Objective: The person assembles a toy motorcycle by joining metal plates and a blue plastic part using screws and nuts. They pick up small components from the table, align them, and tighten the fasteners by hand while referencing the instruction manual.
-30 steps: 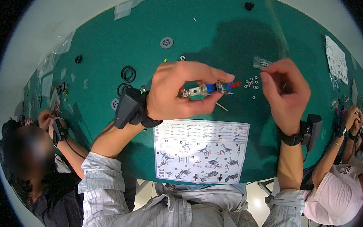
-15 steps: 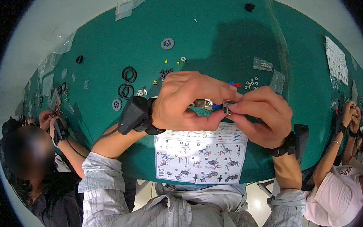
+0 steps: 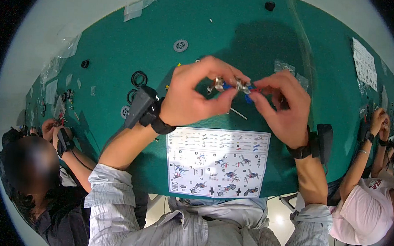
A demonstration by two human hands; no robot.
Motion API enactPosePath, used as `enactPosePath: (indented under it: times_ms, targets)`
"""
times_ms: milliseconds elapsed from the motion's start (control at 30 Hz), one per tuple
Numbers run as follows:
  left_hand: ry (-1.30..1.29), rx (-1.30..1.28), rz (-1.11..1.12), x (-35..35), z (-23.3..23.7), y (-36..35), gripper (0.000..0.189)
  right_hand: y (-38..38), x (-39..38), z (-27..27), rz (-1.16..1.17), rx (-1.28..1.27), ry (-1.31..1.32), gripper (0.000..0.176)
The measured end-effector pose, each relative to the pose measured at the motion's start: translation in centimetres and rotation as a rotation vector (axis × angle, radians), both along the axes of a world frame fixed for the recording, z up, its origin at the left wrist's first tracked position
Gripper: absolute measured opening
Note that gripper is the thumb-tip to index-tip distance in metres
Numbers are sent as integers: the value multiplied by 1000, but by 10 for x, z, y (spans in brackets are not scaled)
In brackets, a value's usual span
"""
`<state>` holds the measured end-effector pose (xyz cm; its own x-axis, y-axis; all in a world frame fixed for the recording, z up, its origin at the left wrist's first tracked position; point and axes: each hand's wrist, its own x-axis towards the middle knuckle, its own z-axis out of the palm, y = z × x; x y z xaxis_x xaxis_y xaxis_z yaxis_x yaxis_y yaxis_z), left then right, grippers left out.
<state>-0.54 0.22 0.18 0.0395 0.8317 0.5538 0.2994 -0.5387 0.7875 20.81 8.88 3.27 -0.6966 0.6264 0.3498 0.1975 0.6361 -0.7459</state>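
Above the table, just beyond the printed instruction sheet [image 3: 217, 162], both hands meet at a small toy model assembly [image 3: 241, 86] of silvery metal and blue pieces. My left hand [image 3: 192, 95] pinches it between thumb and fingers, with a metal bracket end showing inside the grip. From the other side, my right hand [image 3: 288, 106] has its thumb and forefinger closed at the assembly's red and blue end. Fingertips partly hide the joined parts. A pale rod [image 3: 238, 113] shows just below the hands.
Left of my hands lie black rubber rings [image 3: 139, 79] and grey toothed wheels [image 3: 180, 46]. Small bags of parts [image 3: 284, 66] lie at the right, and a black piece [image 3: 270, 6] at the far edge. Other people's hands [image 3: 380, 121] work at both sides.
Both hands have moved up, away from the sheet, showing more of its upper rows. The assembly has turned; its red and blue end now shows at my right fingertips.
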Motion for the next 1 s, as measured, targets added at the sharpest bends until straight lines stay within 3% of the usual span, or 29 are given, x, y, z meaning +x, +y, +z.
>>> enactPosePath:
  times_ms: [67,100,200,300,533,767,1000]
  targets:
    - [-94,-45,26,-4,-3,3,24,7,-4,-17,-34,6,-69,16]
    - [-151,-196,62,-5,1,-1,24,7,-5,-25,-10,23,-78,16]
    - [-194,-195,103,-3,3,0,23,5,-8,-41,56,92,-109,17]
    - [32,14,45,-6,-4,4,26,1,-13,-44,87,173,-156,15]
    - [188,114,59,-2,5,0,27,9,-18,-38,150,191,-270,10]
    - [517,410,24,2,23,-5,25,6,-14,-31,164,200,-396,16]
    - [568,549,-5,5,28,-7,19,8,-17,-28,214,127,-377,19]
